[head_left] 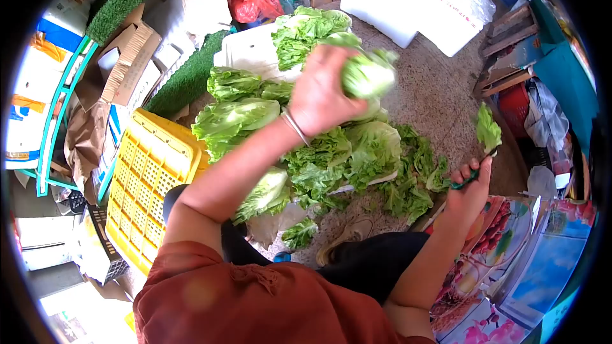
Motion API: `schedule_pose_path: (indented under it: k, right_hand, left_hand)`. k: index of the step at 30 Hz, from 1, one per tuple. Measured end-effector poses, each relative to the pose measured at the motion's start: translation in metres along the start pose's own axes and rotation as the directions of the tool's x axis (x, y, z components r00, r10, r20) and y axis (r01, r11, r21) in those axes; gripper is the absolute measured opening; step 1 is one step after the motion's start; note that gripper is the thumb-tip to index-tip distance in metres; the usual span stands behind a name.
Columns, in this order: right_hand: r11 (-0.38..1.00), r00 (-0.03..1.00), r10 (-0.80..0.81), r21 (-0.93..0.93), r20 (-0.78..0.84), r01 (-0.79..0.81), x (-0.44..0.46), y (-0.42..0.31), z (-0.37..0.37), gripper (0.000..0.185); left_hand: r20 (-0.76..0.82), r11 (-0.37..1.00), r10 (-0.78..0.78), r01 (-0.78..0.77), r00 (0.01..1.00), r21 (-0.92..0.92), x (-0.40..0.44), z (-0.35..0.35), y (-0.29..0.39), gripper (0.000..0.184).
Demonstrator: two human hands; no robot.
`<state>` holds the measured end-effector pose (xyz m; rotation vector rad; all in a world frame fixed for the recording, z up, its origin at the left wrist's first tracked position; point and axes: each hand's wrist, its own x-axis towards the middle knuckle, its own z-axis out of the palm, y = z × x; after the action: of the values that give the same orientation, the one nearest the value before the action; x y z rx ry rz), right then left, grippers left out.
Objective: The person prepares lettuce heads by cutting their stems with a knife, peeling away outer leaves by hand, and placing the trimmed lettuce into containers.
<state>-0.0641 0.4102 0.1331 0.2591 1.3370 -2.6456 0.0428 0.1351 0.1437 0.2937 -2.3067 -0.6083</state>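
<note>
My left hand (325, 89) reaches out over the pile, its fingers wrapped around a head of lettuce (370, 76) with the pale base facing right; motion blurs it a little. Below that arm lie several more lettuce heads (239, 121) and loose leaves. Off to the right, my right hand (468, 188) is closed around the green handle of what looks like a small knife (465, 179); its blade is hard to make out. A single lettuce leaf (488, 129) shows just beyond that hand, at the tool's far end.
A white foam box (245, 51) with lettuce on it stands at the back. Trimmed leaves (414, 181) lie right of the pile. On the left is a yellow plastic crate (153, 169), on the right a fruit-printed carton (491, 248). A large white foam block (408, 0) stands behind.
</note>
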Motion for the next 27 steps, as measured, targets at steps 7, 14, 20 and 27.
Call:
schedule_pose_path:
  k: [7,14,20,27]
  right_hand:
    - [0.982,0.985,-0.155,-0.117,-0.072,0.146,0.006,-0.01,-0.008,0.038]
    - [0.993,0.975,-0.094,-0.082,-0.203,0.079,0.019,-0.014,-0.02,0.027]
    - [0.996,0.979,-0.052,-0.077,-0.197,0.037,0.021,-0.004,-0.011,0.023]
    - [1.0,0.979,0.023,-0.012,-0.202,-0.026,0.022,0.002,-0.007,0.028]
  left_hand:
    - [-0.03,0.776,-0.482,0.442,0.876,0.45,-0.009,0.025,-0.169,0.069]
    - [0.603,0.782,-0.617,0.307,0.506,0.543,-0.011,0.042,-0.208,0.073]
    - [0.535,0.781,-0.572,0.215,0.622,0.586,0.065,0.05,-0.169,0.053]
    - [0.558,0.97,-0.218,0.115,0.8,0.214,0.086,0.145,-0.169,0.067]
